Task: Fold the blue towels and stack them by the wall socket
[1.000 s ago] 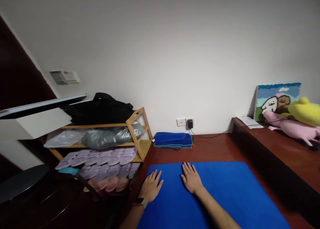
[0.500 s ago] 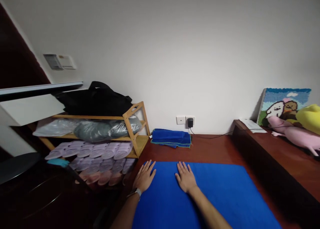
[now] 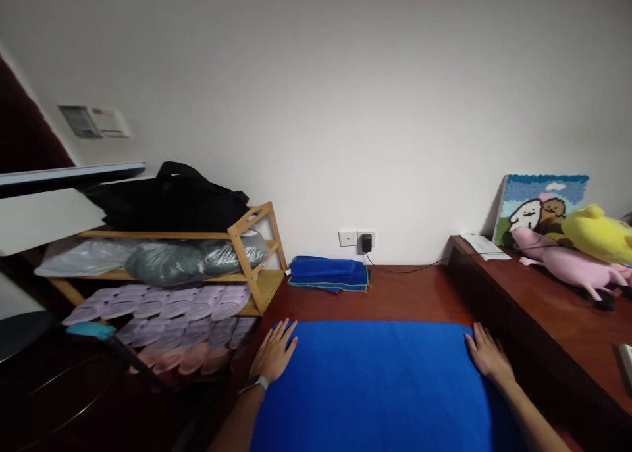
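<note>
A blue cloth [image 3: 380, 379] lies spread flat on the reddish-brown wooden table [image 3: 409, 297]. My left hand [image 3: 274, 354] rests flat at its far left corner, fingers apart, with a watch [image 3: 257, 382] on the wrist. At the far right corner lies my right hand [image 3: 490, 354], palm down with the fingers stretched out. Neither hand grips anything. Beyond the spread cloth, against the wall, sits a folded pile of blue cloths [image 3: 328, 273] with greenish edging.
To the left stands a wooden rack [image 3: 269, 284] with slippers [image 3: 182, 301], plastic-wrapped items and a black bag [image 3: 172, 199]. A charger [image 3: 366, 243] in the wall socket trails a cable. On the raised right ledge are plush toys [image 3: 563, 261] and a tufted picture [image 3: 543, 205].
My right hand has moved from the cloth's far edge near the middle across to its far right corner. My left hand stays at the left corner. The view has turned slightly right.
</note>
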Motion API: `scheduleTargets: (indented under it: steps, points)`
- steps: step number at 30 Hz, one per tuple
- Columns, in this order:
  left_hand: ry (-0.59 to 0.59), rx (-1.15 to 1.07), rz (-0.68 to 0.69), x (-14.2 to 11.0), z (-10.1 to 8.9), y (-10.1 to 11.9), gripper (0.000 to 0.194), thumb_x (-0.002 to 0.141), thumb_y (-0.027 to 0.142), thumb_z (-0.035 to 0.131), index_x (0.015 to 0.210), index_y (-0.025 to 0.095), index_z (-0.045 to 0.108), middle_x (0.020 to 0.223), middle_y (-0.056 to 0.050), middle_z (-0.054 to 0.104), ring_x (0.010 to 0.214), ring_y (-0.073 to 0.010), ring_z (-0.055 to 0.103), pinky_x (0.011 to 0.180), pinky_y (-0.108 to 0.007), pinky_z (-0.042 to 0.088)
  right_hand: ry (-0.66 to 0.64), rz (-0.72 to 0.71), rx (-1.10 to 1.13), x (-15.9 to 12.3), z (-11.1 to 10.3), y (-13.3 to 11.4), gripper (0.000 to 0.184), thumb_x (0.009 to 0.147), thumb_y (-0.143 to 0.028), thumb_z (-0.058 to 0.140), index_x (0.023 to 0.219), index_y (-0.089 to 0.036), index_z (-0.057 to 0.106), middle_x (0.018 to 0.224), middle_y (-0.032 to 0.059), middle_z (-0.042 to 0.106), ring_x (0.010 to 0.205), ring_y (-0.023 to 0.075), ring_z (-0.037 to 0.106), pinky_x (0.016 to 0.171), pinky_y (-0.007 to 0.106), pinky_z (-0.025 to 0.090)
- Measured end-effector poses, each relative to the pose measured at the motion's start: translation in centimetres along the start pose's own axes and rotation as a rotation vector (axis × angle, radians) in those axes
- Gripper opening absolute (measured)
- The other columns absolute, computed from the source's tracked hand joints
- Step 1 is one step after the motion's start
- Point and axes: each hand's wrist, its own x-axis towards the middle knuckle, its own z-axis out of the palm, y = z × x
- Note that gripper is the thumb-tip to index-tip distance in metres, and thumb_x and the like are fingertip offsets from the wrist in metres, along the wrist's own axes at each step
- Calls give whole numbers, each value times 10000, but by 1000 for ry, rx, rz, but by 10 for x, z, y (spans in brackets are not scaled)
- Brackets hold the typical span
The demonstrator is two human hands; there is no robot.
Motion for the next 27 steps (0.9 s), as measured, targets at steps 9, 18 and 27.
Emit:
scheduleTargets:
  steps: [9, 18, 27]
  points:
    - [-13, 0, -1, -2, -5, 5, 560, 1035, 436, 381, 1556, 259, 486, 1662, -84, 443, 1551, -259, 372, 1284, -500, 260, 79, -45, -142, -10, 6, -25, 870, 911, -546, 173, 1556, -31, 450, 1643, 229, 390, 1559, 358, 289, 1281, 537, 206]
    - [9, -23, -9, -4, -2, 5, 554, 1042, 453, 370, 1555, 278, 487, 1658, -65, 448, 1550, -245, 375, 1286, -494, 254, -108, -650, 1, -127, 71, -286, 691, 1054, -476, 205, 1641, -128, 312, 1702, 80, 291, 1590, 229, 220, 1316, 430, 155]
    - [6, -11, -5, -1, 0, 2, 560, 1030, 452, 380, 1548, 278, 500, 1655, -64, 454, 1544, -256, 385, 1280, -502, 269, -209, -645, -15, -125, 87, -298, 687, 1055, -516, 250, 1641, -163, 311, 1701, 73, 276, 1595, 232, 198, 1310, 457, 152]
